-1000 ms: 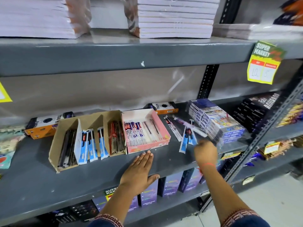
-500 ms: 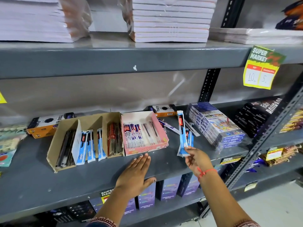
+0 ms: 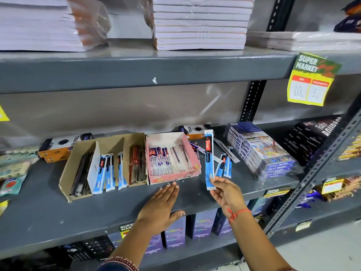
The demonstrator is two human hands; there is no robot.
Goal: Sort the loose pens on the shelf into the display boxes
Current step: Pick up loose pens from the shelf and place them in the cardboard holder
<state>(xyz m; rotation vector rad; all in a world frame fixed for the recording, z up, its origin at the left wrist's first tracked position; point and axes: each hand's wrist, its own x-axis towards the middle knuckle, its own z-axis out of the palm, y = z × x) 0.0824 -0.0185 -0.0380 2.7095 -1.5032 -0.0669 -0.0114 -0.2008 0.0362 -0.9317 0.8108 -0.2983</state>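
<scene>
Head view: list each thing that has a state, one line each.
blue pen packet: lifted, upright, pinched at its bottom end.
right hand: shut on the packet.
left hand: open, flat on the shelf.
pink box: open, partly filled.
cardboard box: open, compartments hold pens.

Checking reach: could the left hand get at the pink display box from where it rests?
Probably yes: the left hand lies flat on the shelf, fingertips just short of the pink display box, nothing between.

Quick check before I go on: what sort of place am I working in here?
Most likely a shop's stationery aisle. A yellow price tag printed "Super Market" hangs from the grey metal shelf, display boxes hold packaged pens, and notebook stacks sit above.
</scene>
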